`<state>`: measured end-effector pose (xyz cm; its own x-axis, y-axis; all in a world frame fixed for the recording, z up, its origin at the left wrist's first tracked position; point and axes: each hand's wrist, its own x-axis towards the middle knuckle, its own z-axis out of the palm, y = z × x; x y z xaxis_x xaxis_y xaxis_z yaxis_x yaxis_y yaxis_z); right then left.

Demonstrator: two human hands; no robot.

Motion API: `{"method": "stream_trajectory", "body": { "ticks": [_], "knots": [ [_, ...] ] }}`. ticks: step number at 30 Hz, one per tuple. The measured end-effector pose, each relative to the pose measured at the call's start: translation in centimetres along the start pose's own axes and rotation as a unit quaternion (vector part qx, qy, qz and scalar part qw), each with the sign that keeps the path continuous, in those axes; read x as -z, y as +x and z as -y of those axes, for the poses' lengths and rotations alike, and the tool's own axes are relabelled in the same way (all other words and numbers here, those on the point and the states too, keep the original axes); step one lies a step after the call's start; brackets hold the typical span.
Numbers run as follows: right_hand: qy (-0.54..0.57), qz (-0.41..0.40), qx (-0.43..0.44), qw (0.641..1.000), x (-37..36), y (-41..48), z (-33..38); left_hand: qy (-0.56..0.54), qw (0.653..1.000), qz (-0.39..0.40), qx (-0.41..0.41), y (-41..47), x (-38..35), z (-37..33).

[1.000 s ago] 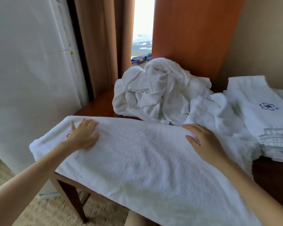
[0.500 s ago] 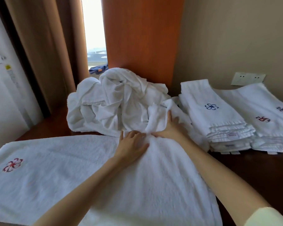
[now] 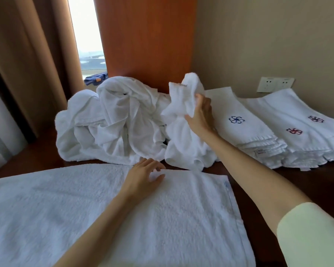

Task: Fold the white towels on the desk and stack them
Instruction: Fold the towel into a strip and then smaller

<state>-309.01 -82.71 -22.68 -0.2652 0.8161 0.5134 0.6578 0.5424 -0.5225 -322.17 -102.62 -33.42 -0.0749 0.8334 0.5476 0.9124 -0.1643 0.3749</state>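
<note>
White terry cloth bunches in my right hand (image 3: 200, 114): I see the thumb and fingers closed round a crumpled towel (image 3: 182, 139), holding its top end up while the lower end drapes down onto the desk (image 3: 316, 182). My left hand (image 3: 143, 178) holds nothing; it lies with relaxed, spread fingers on the far edge of the flat towel (image 3: 162, 218), which is laid out across the near part of the desk and carries a red embroidered mark at its left edge.

Just left of the crumpled towel, touching it, sits a loose heap of unfolded towels (image 3: 112, 120) at the far side of the desk. To the right of my right hand lie two stacks of folded towels side by side: one with a blue emblem (image 3: 245, 128), and further right one with red and dark emblems (image 3: 297, 120). A wall socket (image 3: 275, 84) shows behind them. A pale sleeve (image 3: 312, 236) covers my right upper arm. Brown curtains (image 3: 27, 54) hang far left, beside a wooden panel (image 3: 147, 41).
</note>
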Motion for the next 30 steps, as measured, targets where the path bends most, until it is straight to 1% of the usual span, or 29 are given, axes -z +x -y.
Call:
{"method": "stream_trajectory", "body": {
  "ticks": [1,2,3,4,5,8,9,10,11,12,14,15,16,19,21,23,24,25,26,28,29,30],
  "knots": [
    [-0.010,0.106,-0.003,0.994,-0.6,-0.3,-0.3,0.004,1.000,0.025,-0.005,-0.1,0.0,0.0],
    [-0.025,0.195,-0.005,0.981,-0.9,-0.9,-0.6,0.008,0.999,0.044,-0.009,-0.1,0.0,0.0],
    [-0.041,0.239,0.003,0.970,-1.1,-1.4,-1.0,0.010,0.998,0.058,-0.011,-0.2,0.0,0.0],
    [-0.051,0.235,0.018,0.970,-1.0,-2.1,-1.2,0.012,0.998,0.067,-0.012,-0.3,0.1,0.0],
    [-0.053,0.203,0.035,0.977,-0.6,-2.8,-1.3,0.015,0.997,0.072,-0.013,-0.3,0.1,-0.1],
    [-0.055,0.056,0.089,0.993,1.8,-7.2,-1.8,0.032,0.996,0.080,-0.006,-0.5,0.2,-0.9],
    [-0.044,0.023,0.114,0.992,2.5,-9.4,-2.2,0.046,0.995,0.085,0.000,-0.7,0.2,-1.2],
    [-0.038,0.016,0.139,0.989,3.0,-11.9,-2.6,0.064,0.993,0.099,0.008,-1.0,-0.1,-1.7],
    [-0.041,0.044,0.161,0.985,3.2,-14.5,-3.1,0.081,0.989,0.120,0.015,-1.4,-0.4,-2.1],
    [-0.051,0.104,0.168,0.979,3.3,-17.0,-3.6,0.091,0.985,0.145,0.023,-1.8,-0.9,-2.7],
    [-0.076,0.253,0.128,0.956,3.1,-20.4,-4.9,0.098,0.977,0.183,0.040,-2.3,-1.7,-3.8],
    [-0.091,0.304,0.104,0.943,3.1,-21.0,-5.7,0.098,0.975,0.196,0.045,-2.4,-1.9,-4.4],
    [-0.101,0.327,0.096,0.935,3.3,-21.1,-6.5,0.094,0.973,0.206,0.048,-2.4,-2.2,-4.9],
    [-0.118,0.340,0.112,0.926,4.7,-19.9,-8.7,0.071,0.969,0.235,0.030,-2.4,-1.7,-5.8],
    [-0.132,0.355,0.113,0.919,5.8,-18.9,-10.3,0.075,0.972,0.220,0.029,-2.6,0.2,-4.8],
    [-0.155,0.343,0.096,0.921,6.7,-18.3,-11.3,0.090,0.979,0.170,0.060,-3.3,3.2,-2.3],
    [-0.152,0.314,0.087,0.933,7.0,-18.3,-11.3,0.105,0.980,0.145,0.087,-3.8,4.9,-0.7],
    [-0.139,0.268,0.098,0.948,7.1,-18.4,-10.6,0.120,0.978,0.123,0.121,-4.4,6.7,1.0],
    [-0.120,0.217,0.132,0.960,6.8,-18.6,-9.4,0.133,0.972,0.104,0.162,-5.0,8.5,2.7],
    [-0.077,0.154,0.220,0.960,5.6,-18.9,-5.4,0.154,0.953,0.076,0.249,-6.5,12.2,5.9],
    [-0.052,0.137,0.257,0.955,4.7,-18.9,-2.9,0.169,0.942,0.070,0.282,-7.3,13.9,7.3],
    [-0.026,0.141,0.277,0.950,3.5,-18.8,-0.2,0.185,0.930,0.069,0.310,-8.2,15.4,8.5]
  ]
}}
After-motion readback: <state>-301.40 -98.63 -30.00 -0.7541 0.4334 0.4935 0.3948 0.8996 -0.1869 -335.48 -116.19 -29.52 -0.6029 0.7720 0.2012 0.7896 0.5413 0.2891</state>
